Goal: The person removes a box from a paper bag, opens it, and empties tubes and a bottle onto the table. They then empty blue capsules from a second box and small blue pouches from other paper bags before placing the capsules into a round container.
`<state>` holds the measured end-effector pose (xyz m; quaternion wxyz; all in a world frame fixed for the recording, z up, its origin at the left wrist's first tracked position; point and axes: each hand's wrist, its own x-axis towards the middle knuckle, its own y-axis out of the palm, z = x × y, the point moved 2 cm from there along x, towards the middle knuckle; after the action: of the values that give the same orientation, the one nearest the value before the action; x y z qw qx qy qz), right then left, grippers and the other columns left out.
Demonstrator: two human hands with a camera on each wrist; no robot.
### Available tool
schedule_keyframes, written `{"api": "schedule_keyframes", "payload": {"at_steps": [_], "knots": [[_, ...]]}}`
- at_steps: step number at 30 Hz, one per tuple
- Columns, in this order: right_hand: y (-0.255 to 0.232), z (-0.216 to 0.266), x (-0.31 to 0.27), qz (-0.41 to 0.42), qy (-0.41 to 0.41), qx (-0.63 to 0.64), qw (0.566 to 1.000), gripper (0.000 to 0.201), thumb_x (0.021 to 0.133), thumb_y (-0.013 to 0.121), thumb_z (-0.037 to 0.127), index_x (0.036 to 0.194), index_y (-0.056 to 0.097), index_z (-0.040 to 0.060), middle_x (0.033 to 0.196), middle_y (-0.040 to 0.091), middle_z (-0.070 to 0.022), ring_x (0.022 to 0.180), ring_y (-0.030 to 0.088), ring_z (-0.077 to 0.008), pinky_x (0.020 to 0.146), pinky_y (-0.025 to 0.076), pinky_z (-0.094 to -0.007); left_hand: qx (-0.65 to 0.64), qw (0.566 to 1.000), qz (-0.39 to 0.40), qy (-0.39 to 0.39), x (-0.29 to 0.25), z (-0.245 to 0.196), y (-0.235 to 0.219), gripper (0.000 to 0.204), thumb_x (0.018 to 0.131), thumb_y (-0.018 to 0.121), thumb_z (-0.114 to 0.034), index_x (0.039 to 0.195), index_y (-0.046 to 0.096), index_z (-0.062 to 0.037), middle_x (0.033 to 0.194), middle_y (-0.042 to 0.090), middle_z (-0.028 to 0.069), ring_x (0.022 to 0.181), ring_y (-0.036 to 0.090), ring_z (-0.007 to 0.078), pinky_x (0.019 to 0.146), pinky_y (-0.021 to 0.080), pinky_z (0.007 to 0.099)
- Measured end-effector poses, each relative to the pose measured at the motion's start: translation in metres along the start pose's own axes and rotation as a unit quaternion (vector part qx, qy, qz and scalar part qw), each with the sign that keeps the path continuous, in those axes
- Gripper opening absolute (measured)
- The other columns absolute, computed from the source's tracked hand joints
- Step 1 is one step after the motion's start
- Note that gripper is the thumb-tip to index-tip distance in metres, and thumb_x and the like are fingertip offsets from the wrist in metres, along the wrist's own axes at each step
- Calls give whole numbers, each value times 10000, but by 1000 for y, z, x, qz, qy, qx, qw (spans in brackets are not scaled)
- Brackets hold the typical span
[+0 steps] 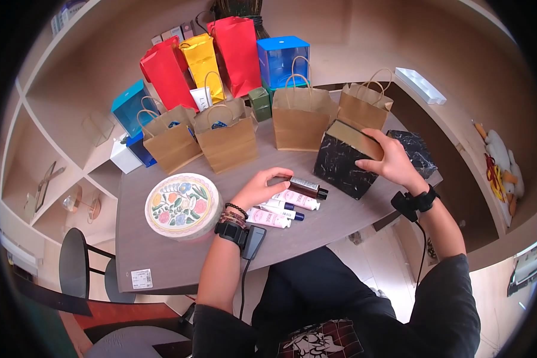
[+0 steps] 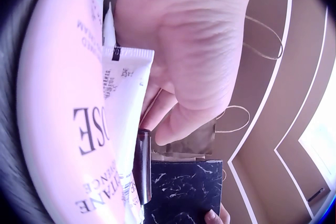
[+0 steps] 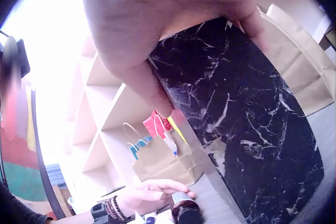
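Two hands: left pinching brown bottle, right gripping marble box

Person wears a dark short-sleeved top with a red-and-white graphic print on the front. Left hand: beaded bracelets stacked at the wrist, plus a black strap carrying a grey camera unit, cable trailing down. Right hand: black wrist strap, black cable hanging.

The table held five brown paper bags, two red gift bags, one yellow gift bag, one round floral tin, one black marble box, one dark brown bottle and three pink-white tubes.
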<state>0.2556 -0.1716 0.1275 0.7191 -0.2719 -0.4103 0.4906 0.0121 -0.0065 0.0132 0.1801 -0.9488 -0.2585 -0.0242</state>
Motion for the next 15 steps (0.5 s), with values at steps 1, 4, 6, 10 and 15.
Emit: {"api": "schedule_keyframes", "payload": {"at_steps": [1, 4, 6, 10, 15], "knots": [[-1, -2, 2, 2, 19, 21, 1000, 631, 669, 750, 222, 1184, 483, -26, 903, 627, -200, 809, 636, -266, 750, 482, -322, 2, 1000, -1, 0, 0, -1, -1, 294, 848, 597, -148, 1112, 580, -20, 1092, 604, 73, 1031, 533, 161, 907, 402, 302], [-3, -19, 5, -6, 39, 64, 997, 610, 694, 742, 246, 1177, 497, -37, 945, 633, -174, 860, 619, -207, 779, 470, -300, 29, 1000, 7, -5, 0, -1, -2, 315, 862, 578, -151, 1150, 562, -25, 1127, 588, 66, 1058, 516, 149, 940, 373, 307], [-3, -34, 4, 3, 75, 140, 987, 603, 714, 736, 239, 1180, 490, -53, 996, 617, -157, 912, 586, -189, 815, 449, -291, 15, 1000, 7, -5, 2, 6, -2, 312, 861, 579, -153, 1147, 566, -31, 1127, 590, 64, 1060, 517, 150, 946, 365, 313], [-7, -56, -6, 19, 177, 227, 957, 562, 821, 632, 331, 1205, 467, -45, 1044, 585, -96, 949, 538, -156, 844, 407, -266, 31, 999, -11, 7, 3, 8, -1, 304, 835, 610, -185, 1110, 586, -57, 1082, 613, 47, 1016, 537, 158, 900, 382, 333], [0, -67, -30, 11, 258, 246, 934, 563, 878, 521, 444, 1201, 472, -15, 1038, 575, -75, 946, 528, -143, 831, 405, -268, 25, 1000, -9, 3, 3, 8, -1, 296, 833, 608, -180, 1104, 589, -61, 1072, 617, 45, 1009, 538, 157, 897, 378, 337]]}}
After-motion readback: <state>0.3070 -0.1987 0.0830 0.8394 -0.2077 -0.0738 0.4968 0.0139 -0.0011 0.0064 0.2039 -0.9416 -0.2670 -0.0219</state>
